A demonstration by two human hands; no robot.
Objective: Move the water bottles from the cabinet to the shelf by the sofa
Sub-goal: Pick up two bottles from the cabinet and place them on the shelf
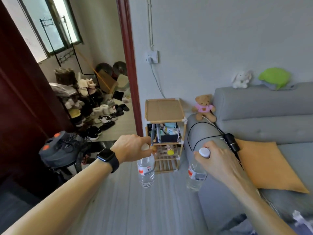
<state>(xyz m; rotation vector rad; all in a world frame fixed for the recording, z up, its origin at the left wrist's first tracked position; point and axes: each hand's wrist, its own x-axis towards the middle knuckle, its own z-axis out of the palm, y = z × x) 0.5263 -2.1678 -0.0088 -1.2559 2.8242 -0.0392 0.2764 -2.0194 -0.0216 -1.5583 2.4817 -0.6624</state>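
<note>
My left hand [133, 147] grips the white cap of a clear water bottle [146, 172] that hangs upright below it, with a red and white label. My right hand [214, 160] holds a second clear water bottle [195, 175] by its white cap, also hanging down. Both bottles are over the floor, in front of a small bamboo shelf [164, 116] standing against the wall beside the grey sofa [264, 107]. The shelf's top tray is bare; its middle level holds a dark box with small items, and a yellow object lies on a lower slatted level.
A teddy bear [204, 107] sits on the sofa arm, with a black cable and adapter [231, 142] draped over it. An orange cushion [267, 165] lies on the seat. A doorway on the left opens onto shoes and racks. A grey vacuum [59, 148] stands at left.
</note>
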